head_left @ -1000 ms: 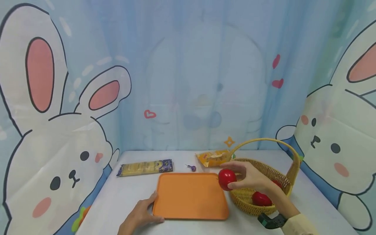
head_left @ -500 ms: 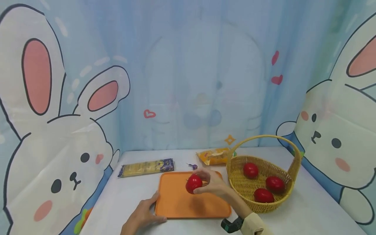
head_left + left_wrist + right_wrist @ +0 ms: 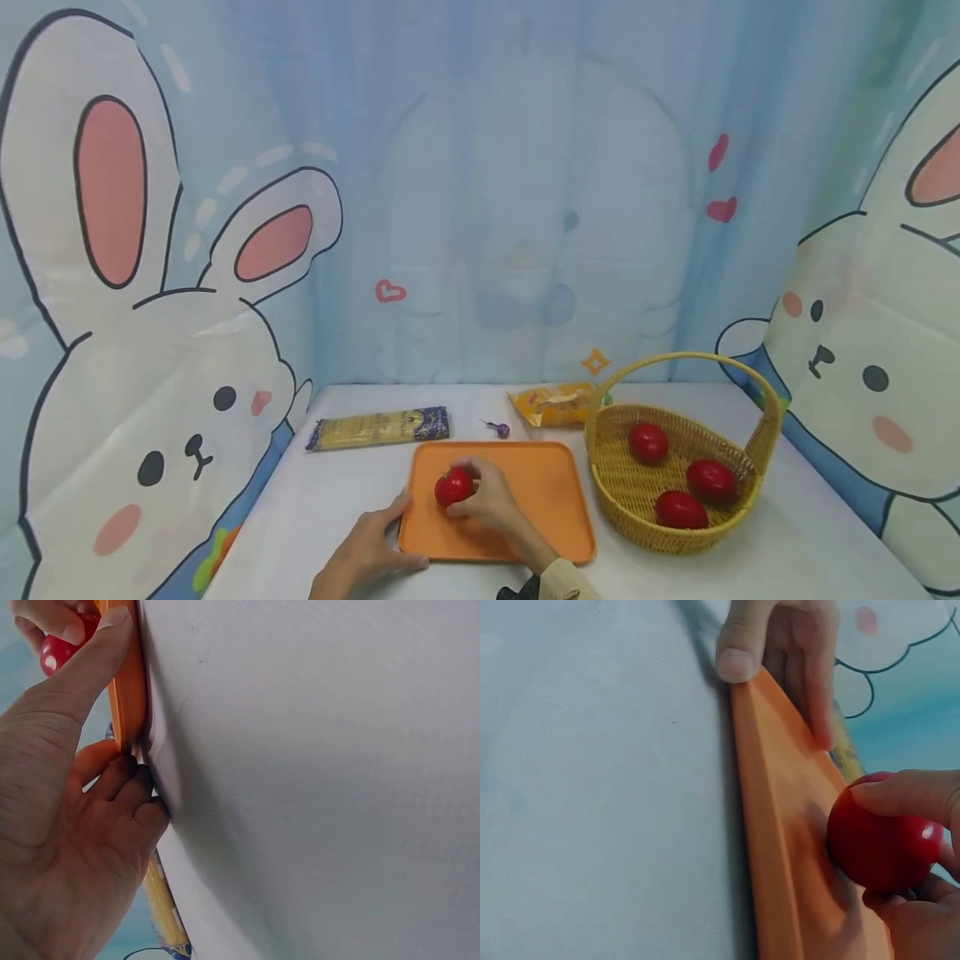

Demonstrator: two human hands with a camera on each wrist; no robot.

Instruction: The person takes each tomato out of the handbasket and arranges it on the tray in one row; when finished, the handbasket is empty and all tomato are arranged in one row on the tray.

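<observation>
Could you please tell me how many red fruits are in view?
4: one red fruit is in the right hand, over the orange tray, and three lie in the basket: a back one, a right one and a front one. The basket's near wall might hide more.

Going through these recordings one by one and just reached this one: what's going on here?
A person's right hand holds a red fruit over an orange tray; whether the fruit touches it is unclear. The left hand holds the tray's near left corner. Three more red fruits lie in the wicker basket to the right.
</observation>
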